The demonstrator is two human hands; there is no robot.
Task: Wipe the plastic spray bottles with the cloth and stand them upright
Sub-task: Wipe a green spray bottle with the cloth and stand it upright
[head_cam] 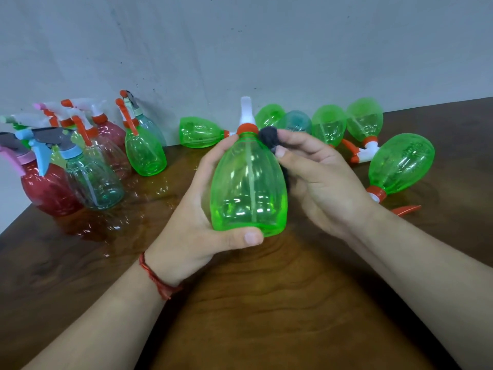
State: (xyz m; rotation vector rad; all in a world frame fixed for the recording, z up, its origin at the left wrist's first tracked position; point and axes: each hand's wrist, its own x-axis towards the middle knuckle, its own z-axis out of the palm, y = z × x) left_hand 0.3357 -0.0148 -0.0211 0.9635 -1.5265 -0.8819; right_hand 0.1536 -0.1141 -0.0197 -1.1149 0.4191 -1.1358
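Head view: near the far left corner of the wooden table, a cluster of upright bottles in red, clear and teal crowds together, their trigger heads overlapping and hard to separate; an upright green bottle stands just beside them. The left hand, a red thread bracelet at its wrist, grasps the held green bottle above the table's middle, thumb across the base rim, fingers curled behind and mostly hidden. The bottle's base faces the camera and its white spray head points toward the wall. The right hand pinches a dark cloth against the bottle's right shoulder, the cloth largely buried in the fingers. Lying bottles, green and one teal, are strewn along the far edge, partly blocked by the hands; another lying green bottle rests toward the right edge.
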